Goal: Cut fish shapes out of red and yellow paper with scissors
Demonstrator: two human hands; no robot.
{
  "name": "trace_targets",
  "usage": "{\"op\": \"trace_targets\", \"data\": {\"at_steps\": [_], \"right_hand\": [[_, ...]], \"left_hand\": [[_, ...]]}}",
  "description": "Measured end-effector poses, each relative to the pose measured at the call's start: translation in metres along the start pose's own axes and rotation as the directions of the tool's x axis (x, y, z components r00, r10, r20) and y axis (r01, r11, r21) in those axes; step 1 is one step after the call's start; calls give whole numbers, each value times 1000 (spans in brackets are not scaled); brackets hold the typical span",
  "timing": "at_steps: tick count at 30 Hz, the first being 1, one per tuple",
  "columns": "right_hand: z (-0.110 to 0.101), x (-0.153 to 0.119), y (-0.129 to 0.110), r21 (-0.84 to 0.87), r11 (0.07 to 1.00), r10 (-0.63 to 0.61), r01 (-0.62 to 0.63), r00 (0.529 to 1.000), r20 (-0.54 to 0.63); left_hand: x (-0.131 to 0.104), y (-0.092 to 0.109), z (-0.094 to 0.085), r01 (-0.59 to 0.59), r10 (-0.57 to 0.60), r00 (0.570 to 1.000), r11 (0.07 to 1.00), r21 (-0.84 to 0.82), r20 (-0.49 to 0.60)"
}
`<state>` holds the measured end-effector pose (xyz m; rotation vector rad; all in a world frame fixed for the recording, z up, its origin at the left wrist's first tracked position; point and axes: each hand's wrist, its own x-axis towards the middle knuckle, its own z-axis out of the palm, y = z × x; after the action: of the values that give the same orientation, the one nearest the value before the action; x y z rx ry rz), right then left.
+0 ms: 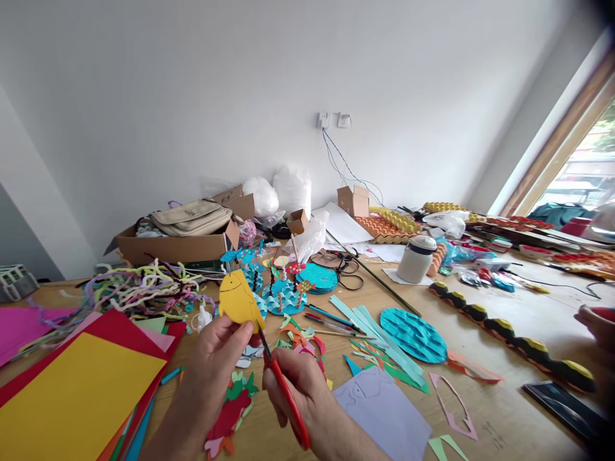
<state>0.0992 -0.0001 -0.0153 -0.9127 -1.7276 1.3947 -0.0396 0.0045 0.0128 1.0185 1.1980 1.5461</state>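
Observation:
In the middle of the head view, my left hand (211, 365) pinches a piece of yellow paper (236, 296) with a fish outline drawn on it. My right hand (305, 387) grips red-handled scissors (291, 400). The scissor blades meet the lower right edge of the yellow paper, close to my left fingertips. Under my hands lie cut-out coloured paper shapes (229, 413), red, green and pink. To the right of my right hand rests a lilac sheet (384, 410) with a pencil or pen drawing.
Coloured paper sheets (81, 397) lie at the left, below a heap of pipe cleaners (163, 288). Behind my hands stand blue paper decorations (281, 298). A white canister (416, 259), a painted egg-carton strip (509, 333) and a phone (562, 410) are rightward. Another person's hand (598, 326) shows at the right edge.

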Motion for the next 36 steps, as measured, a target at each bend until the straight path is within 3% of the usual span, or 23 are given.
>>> {"op": "trace_targets", "data": {"at_steps": [21,31,36], "right_hand": [[-1,2,11,-39,998,-38,38,999,-4],[-2,5,12,-137,987,-90,83,995,-40],[-1,3,10,-129,990,-59,54,998,-31]], "left_hand": [[4,-8,-7,-13,7,996,998,66,93],[4,6,-6,11,-24,997,983,185,69],[3,6,-8,23,-32,999,978,209,39]]}}
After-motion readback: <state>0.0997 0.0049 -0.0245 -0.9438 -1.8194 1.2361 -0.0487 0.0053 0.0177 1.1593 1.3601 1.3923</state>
